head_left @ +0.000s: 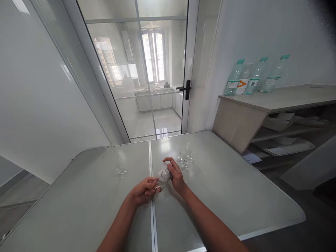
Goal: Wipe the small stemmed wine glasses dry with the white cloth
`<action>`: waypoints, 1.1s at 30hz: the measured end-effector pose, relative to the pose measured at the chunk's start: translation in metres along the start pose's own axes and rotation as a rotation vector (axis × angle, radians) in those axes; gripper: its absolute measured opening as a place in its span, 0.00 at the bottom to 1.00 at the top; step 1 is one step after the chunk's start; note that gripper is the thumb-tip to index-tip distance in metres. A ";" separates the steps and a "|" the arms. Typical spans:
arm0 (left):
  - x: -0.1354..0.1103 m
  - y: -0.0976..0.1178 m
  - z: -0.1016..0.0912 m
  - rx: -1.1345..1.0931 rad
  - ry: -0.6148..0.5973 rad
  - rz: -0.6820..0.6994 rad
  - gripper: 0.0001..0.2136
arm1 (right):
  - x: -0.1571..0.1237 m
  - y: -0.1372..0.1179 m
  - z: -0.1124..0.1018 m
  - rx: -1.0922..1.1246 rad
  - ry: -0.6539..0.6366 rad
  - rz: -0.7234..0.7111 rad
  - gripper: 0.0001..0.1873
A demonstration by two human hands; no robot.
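Over the middle of the grey table (78, 203) I hold a small clear stemmed glass (163, 176) tilted on its side. My left hand (144, 191) grips its stem and foot. My right hand (175, 175) is closed on a pale cloth or tissue stuffed in the bowl. One stemmed glass (121, 168) stands upright to the left. A few more stemmed glasses (186, 156) stand in a cluster just beyond my right hand.
A seam (150, 164) runs down the table's middle. A wooden shelf unit (265, 115) stands at the right with water bottles (256, 75) on top and trays below. A glass sliding door (147, 70) with a black handle is behind the table.
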State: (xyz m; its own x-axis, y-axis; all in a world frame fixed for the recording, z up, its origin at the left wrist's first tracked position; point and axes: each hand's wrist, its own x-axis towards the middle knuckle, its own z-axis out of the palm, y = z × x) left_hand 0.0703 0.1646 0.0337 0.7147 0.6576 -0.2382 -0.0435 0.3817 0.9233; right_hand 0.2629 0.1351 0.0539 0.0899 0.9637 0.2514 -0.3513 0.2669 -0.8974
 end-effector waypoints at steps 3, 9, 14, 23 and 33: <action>0.004 -0.004 0.006 0.126 0.063 0.084 0.23 | 0.001 -0.001 0.001 -0.034 0.093 -0.002 0.16; 0.012 -0.022 0.011 0.787 0.463 0.489 0.29 | 0.006 0.006 0.004 0.011 0.345 -0.029 0.18; 0.011 -0.028 0.003 1.153 0.582 0.624 0.25 | 0.011 0.010 0.002 0.165 0.308 0.051 0.18; 0.016 -0.034 0.010 0.798 0.662 0.636 0.29 | 0.013 0.005 0.004 0.495 0.235 0.108 0.21; 0.013 -0.016 0.012 0.242 0.792 0.520 0.30 | 0.004 0.011 0.014 0.296 0.203 -0.007 0.16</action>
State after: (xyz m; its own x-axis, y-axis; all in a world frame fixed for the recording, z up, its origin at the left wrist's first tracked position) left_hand 0.0889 0.1594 0.0192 -0.0332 0.9859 0.1642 -0.0131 -0.1647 0.9863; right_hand 0.2467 0.1418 0.0504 0.2666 0.9515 0.1535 -0.6020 0.2887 -0.7445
